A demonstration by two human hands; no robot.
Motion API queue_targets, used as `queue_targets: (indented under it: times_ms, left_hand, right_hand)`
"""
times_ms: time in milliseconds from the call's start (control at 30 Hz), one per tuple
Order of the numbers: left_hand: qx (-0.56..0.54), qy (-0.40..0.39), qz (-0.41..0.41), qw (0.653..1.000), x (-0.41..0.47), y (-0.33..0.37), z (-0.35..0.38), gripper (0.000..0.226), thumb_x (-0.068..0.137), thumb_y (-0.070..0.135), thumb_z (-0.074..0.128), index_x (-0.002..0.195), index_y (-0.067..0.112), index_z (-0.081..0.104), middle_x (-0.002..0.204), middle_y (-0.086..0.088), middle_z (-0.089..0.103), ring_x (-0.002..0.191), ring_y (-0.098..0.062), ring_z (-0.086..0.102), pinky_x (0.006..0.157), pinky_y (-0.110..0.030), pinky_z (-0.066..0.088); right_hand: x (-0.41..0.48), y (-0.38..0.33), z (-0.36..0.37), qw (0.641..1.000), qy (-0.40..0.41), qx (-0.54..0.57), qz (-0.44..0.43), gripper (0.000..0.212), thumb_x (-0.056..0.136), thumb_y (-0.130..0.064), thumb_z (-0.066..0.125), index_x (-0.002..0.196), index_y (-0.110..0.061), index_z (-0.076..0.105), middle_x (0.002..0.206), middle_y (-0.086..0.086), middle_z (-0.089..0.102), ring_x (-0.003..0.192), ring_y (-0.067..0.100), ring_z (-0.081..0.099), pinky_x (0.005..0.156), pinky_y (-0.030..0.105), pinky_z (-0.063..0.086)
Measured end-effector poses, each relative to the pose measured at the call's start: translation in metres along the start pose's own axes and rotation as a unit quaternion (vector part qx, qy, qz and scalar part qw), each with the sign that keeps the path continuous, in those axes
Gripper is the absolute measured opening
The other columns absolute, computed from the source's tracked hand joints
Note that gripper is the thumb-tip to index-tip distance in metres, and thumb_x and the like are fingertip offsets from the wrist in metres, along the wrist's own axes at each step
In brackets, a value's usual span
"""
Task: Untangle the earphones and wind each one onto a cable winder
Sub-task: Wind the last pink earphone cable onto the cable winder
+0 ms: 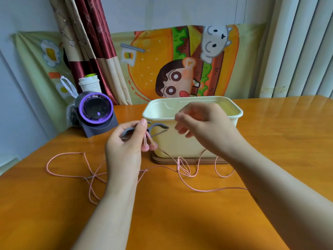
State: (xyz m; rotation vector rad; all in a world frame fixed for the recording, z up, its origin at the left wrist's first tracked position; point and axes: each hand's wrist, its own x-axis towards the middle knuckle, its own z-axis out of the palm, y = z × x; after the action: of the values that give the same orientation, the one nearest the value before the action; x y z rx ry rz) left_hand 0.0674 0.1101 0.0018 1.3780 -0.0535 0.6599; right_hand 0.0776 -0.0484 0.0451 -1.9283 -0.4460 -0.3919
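Note:
My left hand grips a grey cable winder above the table, thumb pressing two pink earbuds against it. The buds hang just below the thumb. Their pink cable trails down and lies in loose loops across the orange table, left and right of my arms, with a small inline piece in front of the box. My right hand hovers to the right of the winder, blurred, fingers curled loosely. I cannot tell whether it pinches the thin cable running up toward it.
A cream plastic box, open on top, stands on a brown base right behind my hands. A purple-ringed grey device, a paper cup and a plastic bag sit at the back left. The table's left edge runs near the wall.

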Motion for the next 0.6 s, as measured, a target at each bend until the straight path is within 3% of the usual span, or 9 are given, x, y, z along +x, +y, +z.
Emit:
queue_targets:
  times_ms: [67, 133, 233, 367, 500, 600]
  left_hand:
    - [-0.005, 0.026, 0.01, 1.0, -0.001, -0.003, 0.002, 0.009, 0.09, 0.026, 0.065, 0.085, 0.019, 0.065, 0.052, 0.01, 0.06, 0.047, -0.005, 0.057, 0.05, -0.014, 0.046]
    - [-0.031, 0.053, -0.009, 0.998, -0.002, -0.007, 0.007, 0.008, 0.09, 0.024, 0.066, 0.083, 0.02, 0.065, 0.055, 0.011, 0.061, 0.052, -0.004, 0.057, 0.052, -0.015, 0.046]
    - [-0.09, 0.085, -0.069, 0.99, -0.005, -0.013, 0.01, 0.008, 0.088, 0.025, 0.068, 0.084, 0.02, 0.065, 0.063, 0.011, 0.065, 0.06, -0.003, 0.059, 0.054, -0.015, 0.047]
    - [-0.11, 0.098, -0.096, 0.984, -0.006, -0.018, 0.01, 0.021, 0.088, 0.033, 0.068, 0.093, 0.013, 0.066, 0.074, 0.005, 0.066, 0.068, -0.012, 0.063, 0.063, -0.027, 0.049]
    - [-0.106, 0.104, -0.1, 0.984, -0.012, -0.018, 0.013, 0.026, 0.088, 0.036, 0.067, 0.096, 0.011, 0.066, 0.073, 0.004, 0.066, 0.062, -0.01, 0.065, 0.05, -0.023, 0.049]
    - [-0.097, 0.111, -0.099, 0.984, -0.012, -0.019, 0.015, 0.025, 0.088, 0.037, 0.067, 0.094, 0.013, 0.066, 0.07, 0.007, 0.064, 0.061, -0.009, 0.063, 0.049, -0.021, 0.048]
  right_hand:
    - [-0.008, -0.008, 0.011, 0.991, -0.085, 0.079, 0.059, 0.02, 0.087, -0.024, 0.066, 0.079, -0.007, 0.063, 0.073, 0.007, 0.072, 0.067, 0.016, 0.066, 0.069, 0.034, 0.057]
    - [-0.016, -0.007, 0.029, 0.977, -0.118, 0.15, 0.1, 0.018, 0.084, -0.023, 0.07, 0.081, -0.009, 0.059, 0.074, 0.009, 0.069, 0.068, 0.016, 0.065, 0.072, 0.037, 0.057]
    - [-0.025, -0.001, 0.05, 0.959, -0.09, 0.24, 0.126, 0.022, 0.083, -0.017, 0.072, 0.087, -0.012, 0.051, 0.084, 0.01, 0.062, 0.072, 0.016, 0.063, 0.072, 0.04, 0.057]
    - [-0.031, 0.006, 0.061, 0.944, -0.059, 0.282, 0.16, 0.021, 0.083, -0.014, 0.071, 0.089, -0.014, 0.051, 0.083, 0.005, 0.06, 0.064, 0.011, 0.059, 0.056, 0.025, 0.052]
    - [-0.038, 0.008, 0.07, 0.873, -0.077, 0.433, 0.213, 0.022, 0.084, -0.01, 0.069, 0.099, -0.009, 0.053, 0.081, 0.007, 0.06, 0.064, 0.012, 0.06, 0.059, 0.025, 0.052]
    - [-0.039, 0.009, 0.074, 0.846, -0.057, 0.485, 0.214, 0.02, 0.083, -0.005, 0.068, 0.098, -0.006, 0.055, 0.077, 0.008, 0.063, 0.061, 0.011, 0.061, 0.06, 0.023, 0.053]
